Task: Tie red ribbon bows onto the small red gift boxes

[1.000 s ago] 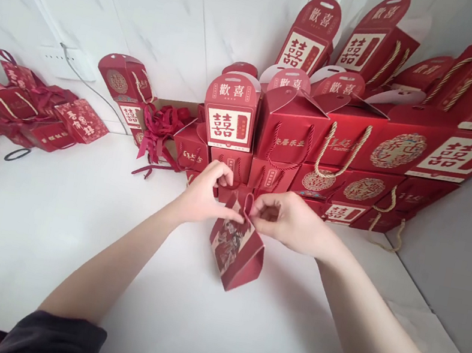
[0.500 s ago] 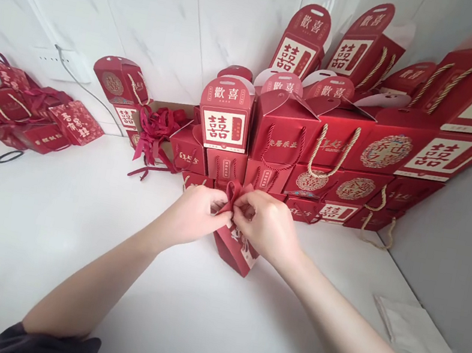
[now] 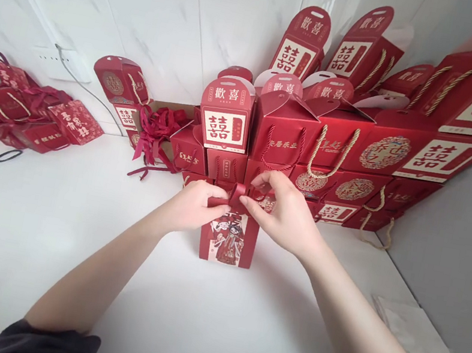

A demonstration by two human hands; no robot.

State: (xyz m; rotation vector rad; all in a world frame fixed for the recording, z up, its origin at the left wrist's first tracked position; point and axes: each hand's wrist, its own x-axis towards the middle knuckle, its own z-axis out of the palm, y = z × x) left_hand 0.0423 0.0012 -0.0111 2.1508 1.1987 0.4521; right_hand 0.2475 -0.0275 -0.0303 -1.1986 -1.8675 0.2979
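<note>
A small red gift box with a printed figure in costume on its front stands on the white table between my hands. Dark red ribbon forms an upright loop above its top. My left hand pinches a flat length of the ribbon between thumb and fingers, left of the loop. On the other side, my right hand has thumb and forefinger spread apart, with a fingertip at the loop's right edge. My fingers partly cover the top of the box.
Stacked red gift boxes with rope handles line the wall behind. A cardboard carton holds a heap of red ribbons. Further left lie more red boxes and a black ring. White sheets lie at the right.
The box has turned from a tilted, angled pose to stand with its printed front facing me. My right hand has opened and moved slightly right and up from the ribbon.
</note>
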